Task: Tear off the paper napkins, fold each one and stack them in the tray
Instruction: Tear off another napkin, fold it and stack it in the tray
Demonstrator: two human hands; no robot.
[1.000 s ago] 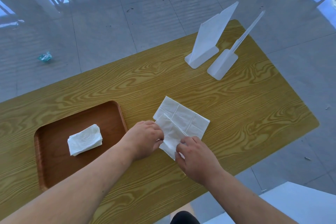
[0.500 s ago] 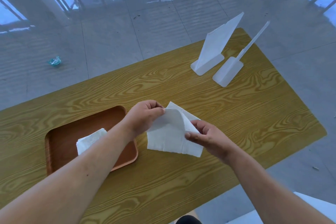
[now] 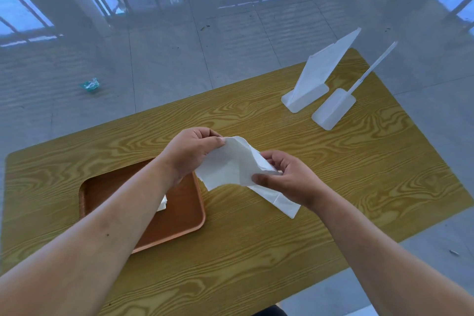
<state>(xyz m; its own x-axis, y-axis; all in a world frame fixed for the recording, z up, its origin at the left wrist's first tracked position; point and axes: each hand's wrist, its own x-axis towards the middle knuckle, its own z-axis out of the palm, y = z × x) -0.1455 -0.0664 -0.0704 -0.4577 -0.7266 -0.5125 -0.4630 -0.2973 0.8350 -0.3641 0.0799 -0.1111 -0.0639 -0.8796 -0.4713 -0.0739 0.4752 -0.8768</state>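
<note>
Both hands hold one white paper napkin [image 3: 228, 167] in the air above the wooden table [image 3: 295, 226]. My left hand [image 3: 191, 150] pinches its upper left corner. My right hand [image 3: 287, 178] grips its right side, and a strip of the napkin hangs below that hand down to the table. The napkin is crumpled and partly folded over. A brown tray [image 3: 179, 215] lies left of it, under my left forearm. A folded white napkin [image 3: 163, 203] in the tray shows only as a small corner beside the forearm.
Two white plastic stands [image 3: 310, 90] [image 3: 333, 109] sit at the table's far right. The table's right edge and near edge drop to a grey tiled floor. A crumpled teal wrapper [image 3: 90, 84] lies on the floor beyond the table.
The napkin lay flat on the table a second ago; both hands have lifted it and drawn it up and apart. My left forearm now covers most of the folded napkin in the tray.
</note>
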